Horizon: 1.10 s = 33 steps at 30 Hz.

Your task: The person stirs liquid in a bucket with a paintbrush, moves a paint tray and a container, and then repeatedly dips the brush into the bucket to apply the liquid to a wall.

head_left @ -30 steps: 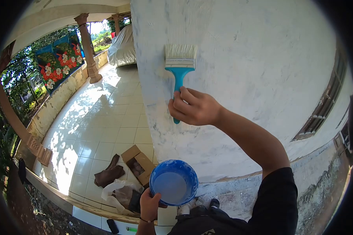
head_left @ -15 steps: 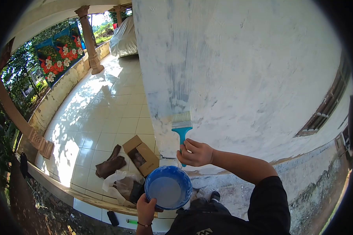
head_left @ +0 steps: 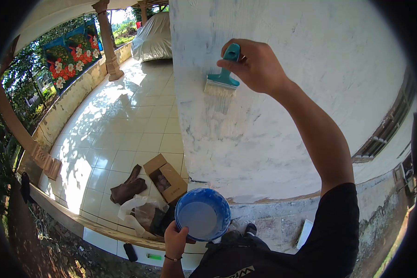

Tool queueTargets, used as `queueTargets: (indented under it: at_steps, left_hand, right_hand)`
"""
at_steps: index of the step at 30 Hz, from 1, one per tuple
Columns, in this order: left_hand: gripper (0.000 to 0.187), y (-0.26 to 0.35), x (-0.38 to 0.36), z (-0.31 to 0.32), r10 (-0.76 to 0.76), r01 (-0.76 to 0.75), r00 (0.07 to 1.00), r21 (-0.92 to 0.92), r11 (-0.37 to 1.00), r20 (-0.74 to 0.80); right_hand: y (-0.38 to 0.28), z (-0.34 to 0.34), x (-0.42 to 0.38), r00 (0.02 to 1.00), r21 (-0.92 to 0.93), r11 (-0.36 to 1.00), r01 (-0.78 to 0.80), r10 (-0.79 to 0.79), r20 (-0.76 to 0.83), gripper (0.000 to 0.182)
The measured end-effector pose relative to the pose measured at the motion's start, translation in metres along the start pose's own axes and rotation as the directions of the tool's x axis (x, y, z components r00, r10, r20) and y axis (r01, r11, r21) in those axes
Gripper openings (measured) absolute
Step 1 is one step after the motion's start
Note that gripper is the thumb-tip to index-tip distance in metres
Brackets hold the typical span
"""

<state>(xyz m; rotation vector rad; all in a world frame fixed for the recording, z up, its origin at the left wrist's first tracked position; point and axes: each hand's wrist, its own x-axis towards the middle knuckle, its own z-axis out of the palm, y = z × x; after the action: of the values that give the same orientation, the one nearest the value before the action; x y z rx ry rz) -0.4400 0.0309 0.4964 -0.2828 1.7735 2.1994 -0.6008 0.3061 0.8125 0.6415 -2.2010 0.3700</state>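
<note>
My right hand (head_left: 255,65) grips a wide paintbrush (head_left: 223,79) by its teal handle, up on the white wall (head_left: 282,134). The bristles point down and lie against the wall, over a streaky grey patch. Down at my waist, my left hand (head_left: 175,243) holds a blue bucket (head_left: 225,208) by its near left rim, thumb over the edge. Pale whitish paint (head_left: 197,220) partly fills the bucket, and smears of it coat the inner sides.
On the tiled floor (head_left: 139,125) to the left are an open cardboard box (head_left: 175,187), a brown cloth-like item (head_left: 129,190) and a clear plastic bag (head_left: 139,211). A black object (head_left: 130,252) and a green item (head_left: 154,256) lie near the ledge. A barred window (head_left: 380,134) is at right.
My right hand has raised the paintbrush up the wall, and the brush has turned from bristles up to bristles down. The bucket stays in my left hand, shifted slightly in view.
</note>
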Motion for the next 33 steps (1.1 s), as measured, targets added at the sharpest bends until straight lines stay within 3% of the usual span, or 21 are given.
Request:
queueTargets:
  at_steps: [5,7,8,9,10,12,13,14,15,17,21,25,28,30,31,33]
  left_hand:
    - [0.019,0.005,0.001,0.003,0.012,-0.013,1.0,0.016,1.0,0.017]
    - [0.019,0.004,0.004,0.001,0.025,-0.025,0.999,0.005,1.0,0.023]
    - [0.019,0.006,0.004,0.001,0.027,-0.027,0.999,0.001,1.0,0.024]
    - [0.02,0.008,0.003,0.001,0.019,-0.019,1.0,0.0,1.0,0.025]
    - [0.02,0.009,0.003,0.001,0.011,-0.011,1.0,0.0,1.0,0.026]
    - [0.02,0.006,0.005,0.001,0.033,-0.033,0.999,0.012,0.999,0.025]
    - [0.021,0.004,0.006,0.001,0.053,-0.053,0.998,0.027,0.998,0.021]
    - [0.021,0.002,0.006,0.001,0.055,-0.056,0.998,0.026,0.998,0.021]
    - [0.021,0.0,0.006,0.0,0.06,-0.06,0.998,0.012,0.998,0.022]
    - [0.022,-0.001,0.006,0.0,0.072,-0.072,0.997,-0.003,0.997,0.023]
    - [0.022,-0.002,0.004,-0.005,0.033,-0.032,0.999,-0.019,0.999,0.035]
    - [0.023,0.001,-0.002,-0.008,0.016,-0.016,1.0,0.011,1.0,0.021]
    - [0.023,-0.004,-0.002,-0.012,0.002,-0.002,1.0,0.021,1.0,0.002]
    - [0.023,-0.004,-0.002,-0.013,0.002,-0.002,1.0,0.01,1.0,-0.006]
    - [0.024,-0.005,-0.002,-0.014,-0.001,0.001,1.0,0.006,1.0,-0.011]
    - [0.025,-0.006,0.0,-0.015,0.001,-0.001,1.0,0.0,1.0,-0.011]
  right_hand:
    - [-0.043,-0.062,0.056,0.972,-0.251,0.948,0.196,-0.221,-0.076,0.014]
    - [-0.088,-0.087,0.062,0.989,-0.085,0.992,-0.094,0.084,-0.123,0.009]
    - [-0.076,-0.088,0.067,0.978,-0.013,0.997,0.078,-0.079,-0.191,0.009]
    - [-0.075,-0.083,0.067,0.978,-0.015,0.997,0.081,-0.082,-0.189,0.009]
    - [-0.077,-0.076,0.066,0.935,-0.116,0.965,0.234,-0.256,-0.247,0.01]
    - [-0.079,-0.06,0.062,0.754,-0.334,0.806,0.489,-0.583,-0.302,0.01]
    - [-0.072,-0.04,0.051,0.748,-0.521,0.714,0.468,-0.634,-0.197,0.014]
    - [-0.057,-0.015,0.054,0.593,-0.523,0.606,0.599,-0.775,-0.219,0.017]
    - [-0.053,0.008,0.039,0.668,-0.585,0.599,0.547,-0.734,-0.127,0.015]
    - [-0.047,0.053,0.009,0.621,-0.657,0.488,0.575,-0.783,-0.038,0.016]
    - [-0.038,0.124,-0.052,0.594,-0.575,0.481,0.661,-0.804,0.01,0.021]
    - [-0.043,0.15,-0.096,0.588,-0.522,0.467,0.714,-0.804,0.086,0.02]
    - [-0.056,0.15,-0.113,0.628,-0.437,0.535,0.723,-0.773,0.092,0.02]
    - [-0.067,0.142,-0.117,0.755,-0.233,0.727,0.646,-0.654,0.054,0.022]
    - [-0.068,0.139,-0.117,0.755,-0.23,0.727,0.647,-0.654,0.057,0.022]
    - [-0.066,0.132,-0.115,0.843,-0.083,0.839,0.537,-0.534,0.065,0.021]
